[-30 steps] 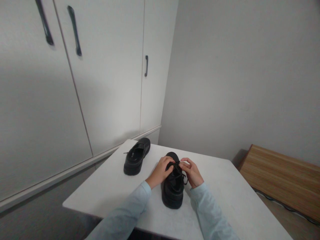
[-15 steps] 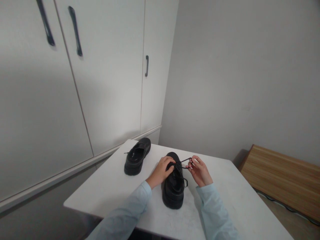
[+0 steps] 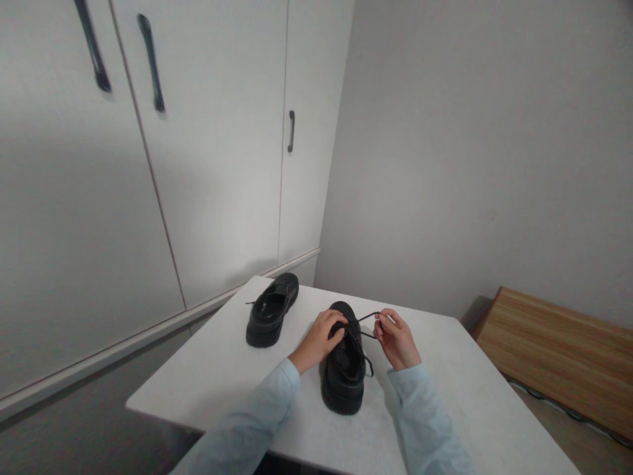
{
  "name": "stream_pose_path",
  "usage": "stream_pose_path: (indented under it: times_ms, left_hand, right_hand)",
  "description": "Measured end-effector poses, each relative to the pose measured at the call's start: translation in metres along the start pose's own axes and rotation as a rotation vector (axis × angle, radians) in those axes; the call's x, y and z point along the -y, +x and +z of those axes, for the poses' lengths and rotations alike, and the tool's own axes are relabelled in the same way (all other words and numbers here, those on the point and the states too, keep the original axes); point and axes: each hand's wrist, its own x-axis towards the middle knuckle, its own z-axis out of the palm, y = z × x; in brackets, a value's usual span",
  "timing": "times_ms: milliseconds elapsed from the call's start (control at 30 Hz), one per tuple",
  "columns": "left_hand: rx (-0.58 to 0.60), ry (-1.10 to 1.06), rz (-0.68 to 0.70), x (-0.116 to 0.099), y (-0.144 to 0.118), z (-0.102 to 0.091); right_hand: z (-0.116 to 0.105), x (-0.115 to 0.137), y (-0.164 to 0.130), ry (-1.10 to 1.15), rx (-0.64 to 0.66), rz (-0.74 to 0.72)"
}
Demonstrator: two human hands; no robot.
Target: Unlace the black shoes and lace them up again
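So there's a black shoe (image 3: 345,369) sitting low in the middle of the frame on a white table (image 3: 459,389), toe pointing away from the camera, heel toward the bottom edge. Both hands are right on it at the toe end. The left hand (image 3: 320,342) comes in from the lower left and is curled down over the front of the shoe, fingers pressed on the spot where the laces start. Can't tell if it's actually pinching a lace or just pressing, since the fingertips are hidden against the black.

The right hand (image 3: 395,338) is just to the right of the shoe, not touching the upper itself. Its fingers are closed on a thin black lace (image 3: 366,319), which runs pretty taut from the shoe's front over to that hand. Another bit of lace hangs loose down the shoe's right side. So the shoe is basically between the two hands, a little closer to the left one.

Both sleeves are light blue. A second black shoe (image 3: 271,310) sits further back and left on the table, well apart from the hands. White cupboard doors (image 3: 212,152) with dark handles fill the upper left, and a wooden bench top (image 3: 558,356) shows at lower right.
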Motion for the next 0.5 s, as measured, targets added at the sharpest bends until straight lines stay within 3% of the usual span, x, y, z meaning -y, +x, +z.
stream_pose_path:
  times_ms: [300,400,500]
  left_hand:
    - [0.002,-0.009,-0.010,0.000,0.000,0.000]
    - [0.001,-0.015,-0.006,0.002,-0.001,0.000]
    - [-0.001,-0.017,0.000,0.003,-0.001,0.000]
  right_hand:
    - [-0.006,0.007,0.002,-0.044,-0.103,-0.066]
    - [-0.015,0.007,0.004,-0.235,-0.174,-0.100]
    - [-0.026,0.003,0.008,-0.604,-0.213,-0.160]
